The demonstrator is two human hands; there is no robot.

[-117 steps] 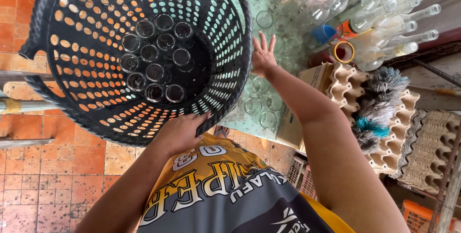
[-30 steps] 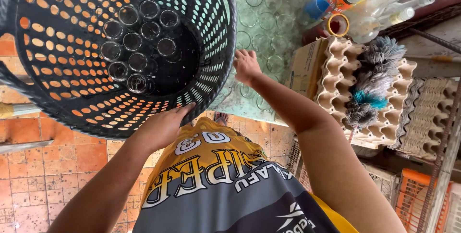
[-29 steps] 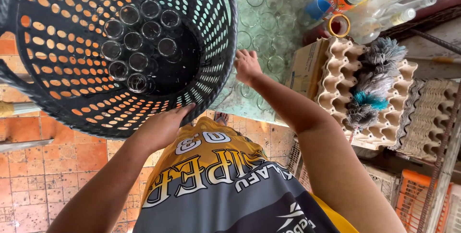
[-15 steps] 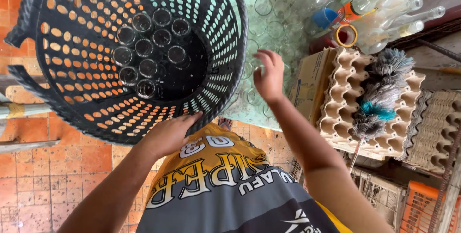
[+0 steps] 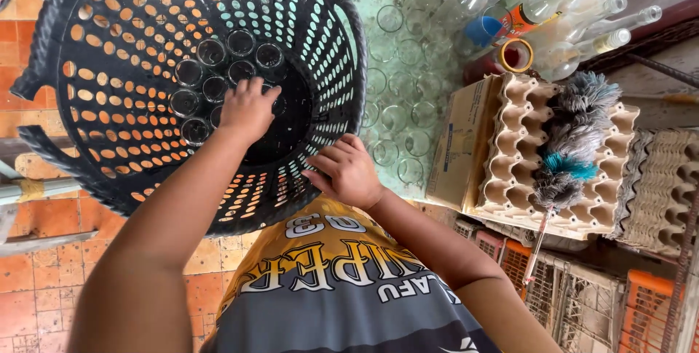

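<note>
My left hand (image 5: 247, 109), fingers curled, rests on glass jars (image 5: 211, 69) inside the black basket (image 5: 109, 47); my right hand (image 5: 348, 171), loosely open, grips its rim at five o'clock.

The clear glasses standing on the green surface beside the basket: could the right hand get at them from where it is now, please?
Probably yes: the right hand grips the black basket rim, and the clear glasses stand uncovered just past it with nothing between.
</note>
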